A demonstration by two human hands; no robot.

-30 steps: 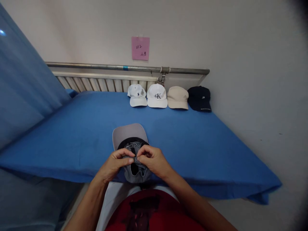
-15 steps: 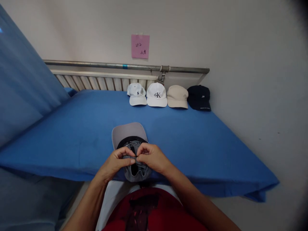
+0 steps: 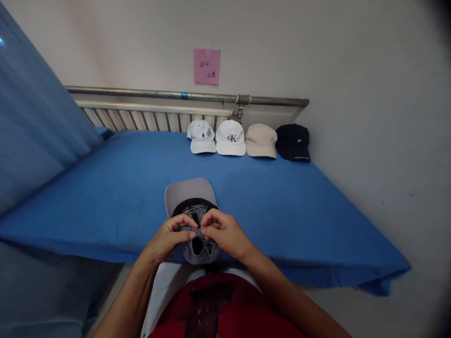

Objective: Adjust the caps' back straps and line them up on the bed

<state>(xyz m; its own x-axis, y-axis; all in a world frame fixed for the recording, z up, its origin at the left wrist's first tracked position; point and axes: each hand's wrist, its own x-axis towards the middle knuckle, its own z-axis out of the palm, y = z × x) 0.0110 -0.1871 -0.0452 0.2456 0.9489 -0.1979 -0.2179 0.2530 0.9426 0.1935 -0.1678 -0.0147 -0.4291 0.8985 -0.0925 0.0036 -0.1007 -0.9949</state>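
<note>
A grey cap (image 3: 189,192) lies upside down on the blue sheet (image 3: 123,188) near its front edge, brim pointing away from me and its dark lining showing. My left hand (image 3: 167,238) and my right hand (image 3: 225,232) meet over the back of the cap. Both pinch its grey adjuster strap between thumb and fingertips, the left on one end, the right on the other. The strap's buckle is mostly hidden by my fingers.
Against the far rail stand several caps in a row: a white one with a small logo (image 3: 201,136), a white one with black letters (image 3: 230,137), a beige one (image 3: 261,140) and a dark navy one (image 3: 293,142). A pink note (image 3: 206,66) hangs on the wall. A blue curtain (image 3: 31,131) runs along the left.
My hands stay on the strap at the cap's back; the fingers have shifted slightly along it, and the view has drifted a little.
</note>
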